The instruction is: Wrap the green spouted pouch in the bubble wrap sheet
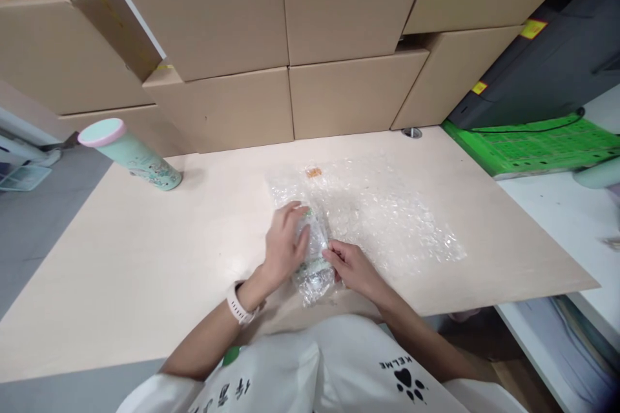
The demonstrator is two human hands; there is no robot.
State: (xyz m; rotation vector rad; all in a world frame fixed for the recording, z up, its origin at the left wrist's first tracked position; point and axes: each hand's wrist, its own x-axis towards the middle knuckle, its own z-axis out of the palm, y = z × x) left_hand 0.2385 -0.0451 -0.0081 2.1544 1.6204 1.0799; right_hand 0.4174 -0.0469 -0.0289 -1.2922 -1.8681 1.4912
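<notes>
On the table in front of me lies a wrapped bundle (316, 242), covered in clear bubble wrap, with bits of green showing through. What is inside I cannot make out. My left hand (285, 244), with a pale watch band at the wrist, rests over the bundle's left side, thumb and fingers apart. At the bundle's right edge, my right hand (352, 266) is closed, pinching the wrap between thumb and fingers. A wide loose sheet of bubble wrap (402, 219) spreads flat to the right, with a small orange mark near its far left part.
A mint-green tumbler (140, 158) with a pink rim stands at the left on the pale table (145, 258). Stacked cardboard boxes (232, 110) wall off the back edge. At right are a green crate-like base (542, 142) and a dark grey case (547, 71).
</notes>
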